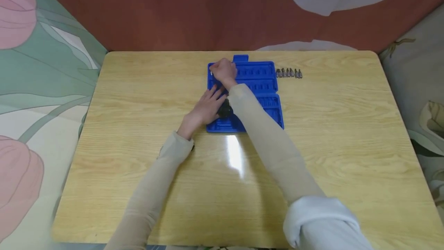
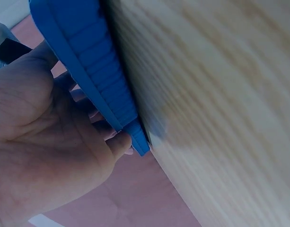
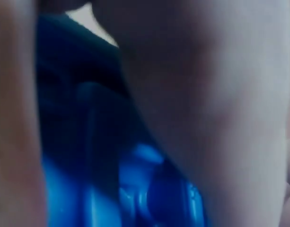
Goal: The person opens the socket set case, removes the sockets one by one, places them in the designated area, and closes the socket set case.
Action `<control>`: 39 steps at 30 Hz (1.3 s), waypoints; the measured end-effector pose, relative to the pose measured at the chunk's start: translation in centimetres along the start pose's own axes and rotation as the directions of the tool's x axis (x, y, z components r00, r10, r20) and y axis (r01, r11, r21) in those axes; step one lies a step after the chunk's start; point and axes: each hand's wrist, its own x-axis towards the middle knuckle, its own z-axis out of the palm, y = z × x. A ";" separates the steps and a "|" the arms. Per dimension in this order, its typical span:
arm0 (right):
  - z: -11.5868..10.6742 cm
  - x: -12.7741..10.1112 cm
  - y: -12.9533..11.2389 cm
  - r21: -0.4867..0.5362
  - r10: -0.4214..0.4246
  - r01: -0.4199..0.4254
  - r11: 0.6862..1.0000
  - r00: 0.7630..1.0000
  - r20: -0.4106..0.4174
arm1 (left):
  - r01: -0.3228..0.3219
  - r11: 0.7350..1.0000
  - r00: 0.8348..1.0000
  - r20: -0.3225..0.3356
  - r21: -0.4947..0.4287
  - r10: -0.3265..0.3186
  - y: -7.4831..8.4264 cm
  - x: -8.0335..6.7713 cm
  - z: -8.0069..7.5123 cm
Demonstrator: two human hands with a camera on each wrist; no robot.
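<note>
A blue plastic tool case (image 1: 263,84) lies open on the wooden table (image 1: 329,126). My left hand (image 1: 208,105) rests flat on the case's left part with straight fingers. In the left wrist view, the left hand (image 2: 40,142) touches the blue case's rim (image 2: 97,61) with its fingertips. My right hand (image 1: 223,71) is curled over the case's far left corner. A small pale metal bit shows at its left edge, pinched in the fingers. The right wrist view is a blur of the right hand (image 3: 206,94) close over the blue case (image 3: 135,198).
A short row of several metal bits (image 1: 289,73) lies on the table just right of the case's far corner. A dark object (image 1: 225,110) sits on the case, partly hidden under my right forearm. Patterned cloth walls stand behind and beside the table.
</note>
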 end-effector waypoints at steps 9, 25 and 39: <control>0.4 0.0 0.3 0.063 -0.013 0.017 0.998 0.998 -0.057 | -0.016 1.000 0.999 -0.028 -0.003 0.016 0.0 0.0 0.2; 0.6 0.2 0.8 0.161 -0.010 0.026 0.987 0.995 -0.096 | -0.012 1.000 0.999 -0.033 -0.011 0.012 0.1 0.1 0.5; -1.1 0.3 1.2 0.430 0.013 -0.018 0.903 1.000 0.013 | -0.018 1.000 0.999 -0.035 -0.026 0.017 0.0 0.0 0.2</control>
